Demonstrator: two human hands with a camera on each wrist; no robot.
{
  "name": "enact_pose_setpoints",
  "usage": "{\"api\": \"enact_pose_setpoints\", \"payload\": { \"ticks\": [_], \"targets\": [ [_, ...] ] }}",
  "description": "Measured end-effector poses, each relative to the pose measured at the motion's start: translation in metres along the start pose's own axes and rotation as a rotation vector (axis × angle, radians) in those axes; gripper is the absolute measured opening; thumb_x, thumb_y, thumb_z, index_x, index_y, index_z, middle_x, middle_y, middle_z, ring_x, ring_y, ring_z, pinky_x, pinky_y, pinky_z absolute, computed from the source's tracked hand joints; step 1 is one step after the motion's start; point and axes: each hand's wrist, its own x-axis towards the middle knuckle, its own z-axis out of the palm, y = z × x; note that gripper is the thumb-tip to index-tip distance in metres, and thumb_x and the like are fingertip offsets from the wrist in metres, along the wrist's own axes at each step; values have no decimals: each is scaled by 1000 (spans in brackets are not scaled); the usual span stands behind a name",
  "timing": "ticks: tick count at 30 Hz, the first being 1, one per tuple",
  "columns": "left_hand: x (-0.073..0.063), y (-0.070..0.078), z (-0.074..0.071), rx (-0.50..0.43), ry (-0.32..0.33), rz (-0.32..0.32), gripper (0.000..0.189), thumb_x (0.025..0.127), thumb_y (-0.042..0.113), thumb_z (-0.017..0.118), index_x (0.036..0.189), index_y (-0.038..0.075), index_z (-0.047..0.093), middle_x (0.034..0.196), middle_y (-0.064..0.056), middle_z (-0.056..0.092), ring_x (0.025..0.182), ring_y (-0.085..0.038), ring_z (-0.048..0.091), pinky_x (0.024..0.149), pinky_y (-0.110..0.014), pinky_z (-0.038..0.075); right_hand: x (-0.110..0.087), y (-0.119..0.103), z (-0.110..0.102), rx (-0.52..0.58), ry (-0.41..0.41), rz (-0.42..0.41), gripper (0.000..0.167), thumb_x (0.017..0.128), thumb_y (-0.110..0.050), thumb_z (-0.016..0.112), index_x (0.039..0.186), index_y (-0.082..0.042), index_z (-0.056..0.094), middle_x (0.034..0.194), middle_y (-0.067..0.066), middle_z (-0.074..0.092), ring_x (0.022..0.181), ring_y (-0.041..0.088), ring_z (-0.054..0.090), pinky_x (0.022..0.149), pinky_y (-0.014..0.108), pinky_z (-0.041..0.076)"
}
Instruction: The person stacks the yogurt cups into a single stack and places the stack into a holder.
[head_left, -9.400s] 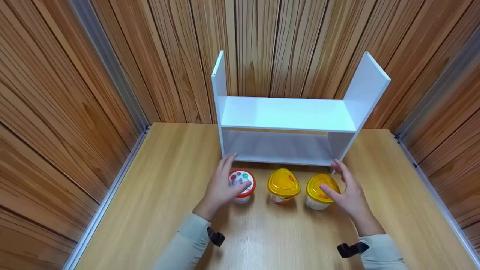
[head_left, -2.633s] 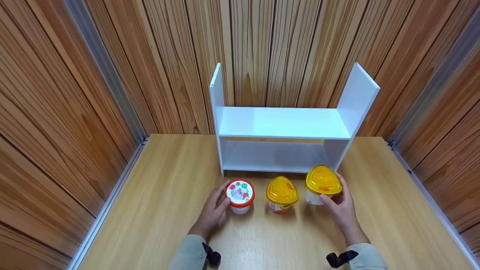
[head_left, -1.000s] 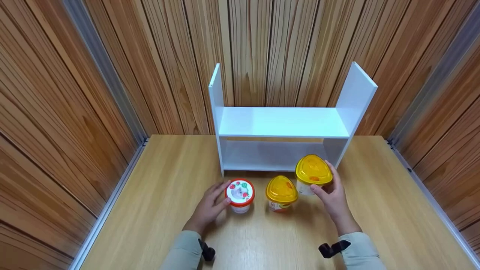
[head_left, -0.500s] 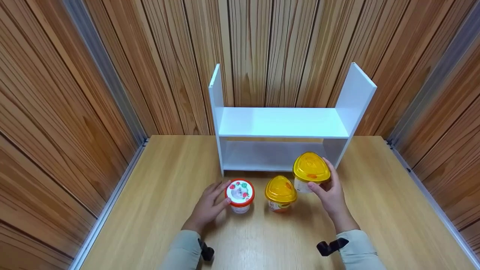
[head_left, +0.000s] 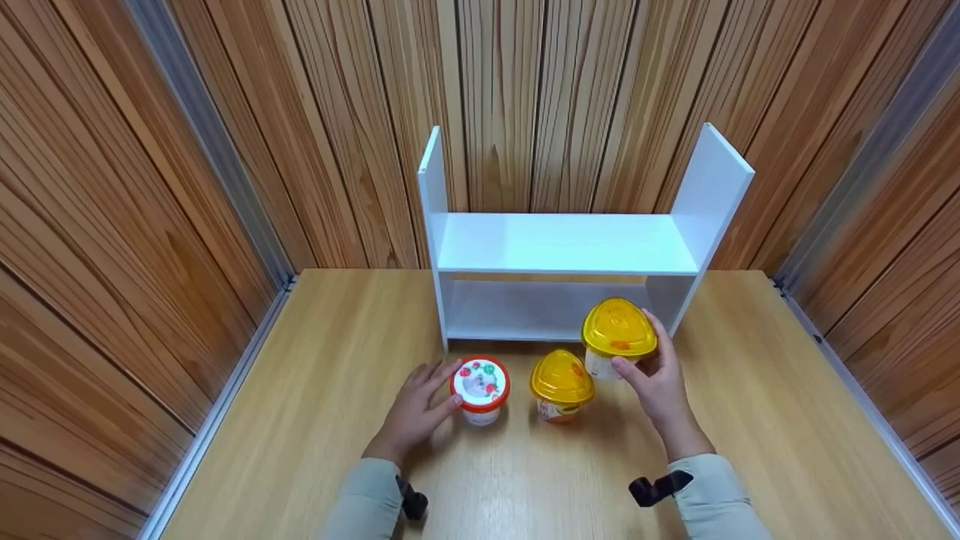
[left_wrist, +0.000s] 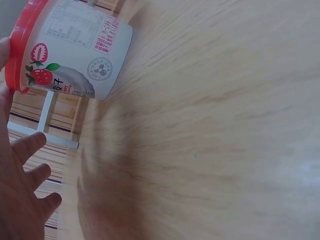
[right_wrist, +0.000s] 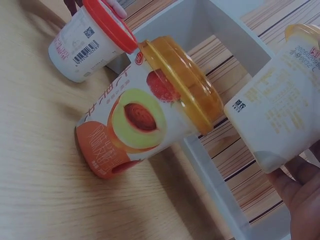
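My right hand (head_left: 664,394) grips a plastic cup with a domed yellow lid (head_left: 619,330), raised in front of the shelf's lower level; its plain printed side (right_wrist: 280,110) faces the right wrist camera. Left of it, a second yellow-lidded cup (head_left: 561,379) stands upright on the table, a cut peach (right_wrist: 137,120) printed on its side. My left hand (head_left: 412,409) touches the red lid rim of a round white cup (head_left: 480,386) with thumb and index finger, its other fingers extended (left_wrist: 37,175). That cup stands on the table, strawberry print (left_wrist: 42,76) toward the left wrist camera.
A white two-level shelf (head_left: 566,244) with tall side panels stands at the back of the wooden table (head_left: 517,487), just behind the cups. Wood-panelled walls (head_left: 495,97) enclose the table, with metal strips (head_left: 210,135) along the corners.
My right hand has taken hold of the right yellow-lidded cup, raised it and carried it left and back toward the shelf. My left hand has come to the red-lidded cup's rim.
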Motion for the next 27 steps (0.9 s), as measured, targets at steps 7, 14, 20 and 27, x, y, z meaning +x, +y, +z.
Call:
{"api": "enact_pose_setpoints", "payload": {
  "ticks": [7,14,20,27],
  "targets": [
    [-1,2,0,8,3,-17,66,82,79,58,142,72,29,167,-4,23,154,-36,12,108,-77,23,2,-4,3,18,4,1,90,92,-27,77,161,-25,20,158,-3,33,135,17,42,110,21,38],
    [-2,2,-1,67,17,29,69,84,76,58,146,66,31,166,-7,26,153,-40,14,106,-77,26,3,-10,8,50,-10,-16,85,94,-19,74,161,-24,22,153,-2,38,133,17,44,109,21,40],
    [0,2,-2,90,24,34,68,84,76,57,146,65,31,166,-7,26,153,-40,13,107,-78,24,2,-12,14,47,-21,-29,84,94,-19,74,160,-25,23,150,-4,39,132,16,45,110,23,40],
    [0,2,-3,76,20,18,69,83,77,57,146,66,30,167,-7,24,154,-40,10,107,-78,22,1,-13,22,49,-40,-21,85,94,-22,74,160,-27,22,151,-4,40,133,16,45,115,33,37]
  ]
}}
